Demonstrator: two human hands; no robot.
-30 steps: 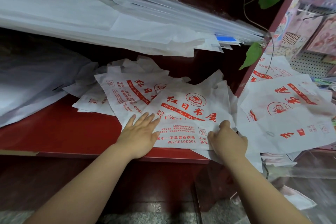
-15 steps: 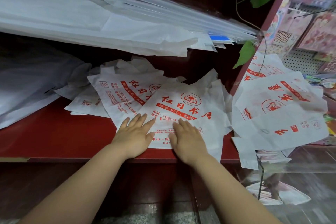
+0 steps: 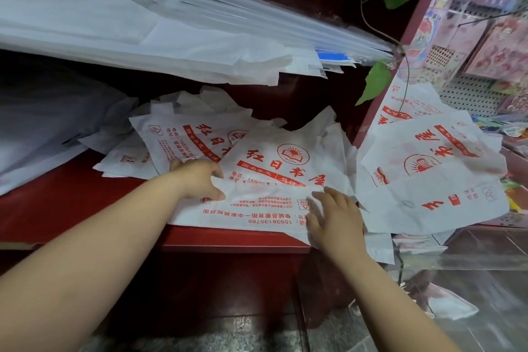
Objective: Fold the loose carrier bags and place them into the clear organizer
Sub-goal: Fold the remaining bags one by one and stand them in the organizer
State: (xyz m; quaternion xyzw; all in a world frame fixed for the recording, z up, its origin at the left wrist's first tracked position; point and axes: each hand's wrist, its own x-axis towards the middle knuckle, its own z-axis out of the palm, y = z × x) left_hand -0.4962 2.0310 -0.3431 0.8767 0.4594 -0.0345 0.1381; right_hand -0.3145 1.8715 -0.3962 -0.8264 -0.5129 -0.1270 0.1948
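On the red shelf [image 3: 71, 203], a person's left hand [image 3: 200, 180] pinches the left edge of the topmost carrier bag [image 3: 285, 174], white with red print. At the bag's lower right corner the right hand [image 3: 334, 217], apart from the left, presses flat with fingers spread. Right of the bag, more bags [image 3: 428, 174] lie heaped by the clear organizer [image 3: 457, 260].

We're in a shop, most likely a book or stationery store. Evidence we have: printed carrier bags [image 3: 285, 168], all with the same red logo of a book under a sun, red lettering and a phone number, heaped loose on a red shelf [image 3: 57, 203]. A second heap [image 3: 428, 174] of the same bags lies just to the right. Above, a thick stack of white and clear sheets [image 3: 143, 37]. Far right — a pegboard [image 3: 471, 94] and colourful packaged goods [image 3: 503, 48] on display.
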